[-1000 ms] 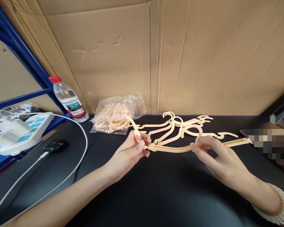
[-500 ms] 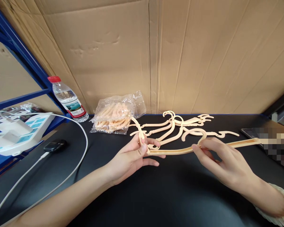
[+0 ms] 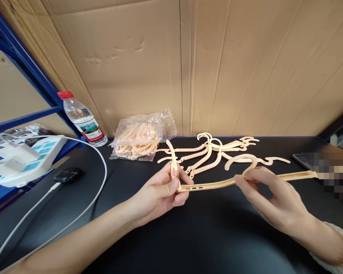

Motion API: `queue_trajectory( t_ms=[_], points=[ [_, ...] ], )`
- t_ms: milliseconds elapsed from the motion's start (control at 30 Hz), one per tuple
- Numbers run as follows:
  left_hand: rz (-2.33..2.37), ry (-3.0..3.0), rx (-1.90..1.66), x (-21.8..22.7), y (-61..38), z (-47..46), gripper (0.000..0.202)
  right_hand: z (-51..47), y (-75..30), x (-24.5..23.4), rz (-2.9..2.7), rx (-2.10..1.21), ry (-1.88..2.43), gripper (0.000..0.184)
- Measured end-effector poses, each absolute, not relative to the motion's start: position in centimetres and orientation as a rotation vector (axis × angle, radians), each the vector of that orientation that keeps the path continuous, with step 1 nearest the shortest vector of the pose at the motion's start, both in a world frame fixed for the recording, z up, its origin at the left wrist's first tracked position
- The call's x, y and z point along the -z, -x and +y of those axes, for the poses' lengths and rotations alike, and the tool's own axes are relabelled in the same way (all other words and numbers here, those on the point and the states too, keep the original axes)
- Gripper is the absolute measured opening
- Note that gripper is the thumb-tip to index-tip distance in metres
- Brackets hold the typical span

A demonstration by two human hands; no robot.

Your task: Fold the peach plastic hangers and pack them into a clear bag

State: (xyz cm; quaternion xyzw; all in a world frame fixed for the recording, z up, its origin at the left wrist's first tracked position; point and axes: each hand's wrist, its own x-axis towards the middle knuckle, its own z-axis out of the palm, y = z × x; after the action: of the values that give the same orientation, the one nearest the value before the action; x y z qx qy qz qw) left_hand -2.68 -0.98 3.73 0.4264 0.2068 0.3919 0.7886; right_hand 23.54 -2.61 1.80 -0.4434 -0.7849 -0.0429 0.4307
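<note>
A pale peach plastic hanger (image 3: 214, 186) stretches between my two hands above the black table. My left hand (image 3: 162, 186) pinches its left end, where a short curved end piece (image 3: 173, 156) stands upright between thumb and fingers. Small slots show in the bar beside those fingertips. With thumb and fingers, my right hand (image 3: 271, 194) grips the middle of the hanger at the base of its hook (image 3: 242, 158). The hanger's right end runs on past that hand. Behind my hands, several like-coloured hangers (image 3: 207, 160) lie overlapping on the table.
A clear plastic bag (image 3: 137, 137) of peach parts lies at the back, near a water bottle (image 3: 85, 121). At left are a power strip (image 3: 31, 160), a black charger (image 3: 68, 175) and a white cable (image 3: 105, 171). A dark flat device (image 3: 303, 160) lies at right. Cardboard (image 3: 131, 61) stands behind.
My left fingers have curled in closer around the hanger's end, and the end piece stands more upright. My right hand and the hook have shifted slightly to the right.
</note>
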Motion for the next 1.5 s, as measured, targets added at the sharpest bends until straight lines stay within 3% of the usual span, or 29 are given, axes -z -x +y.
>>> queue_trajectory(
  t_ms=[933,1500],
  points=[
    [0.562,-0.808,-1.023,-3.4,2.2,-1.3,0.030,-2.8,-23.0,-1.5,-1.998,-0.004,1.032,0.010],
    [0.582,-0.843,-1.014,-4.1,2.2,-1.2,0.014,-2.8,-23.9,-1.2,-2.053,-0.030,1.082,0.014]
  ],
)
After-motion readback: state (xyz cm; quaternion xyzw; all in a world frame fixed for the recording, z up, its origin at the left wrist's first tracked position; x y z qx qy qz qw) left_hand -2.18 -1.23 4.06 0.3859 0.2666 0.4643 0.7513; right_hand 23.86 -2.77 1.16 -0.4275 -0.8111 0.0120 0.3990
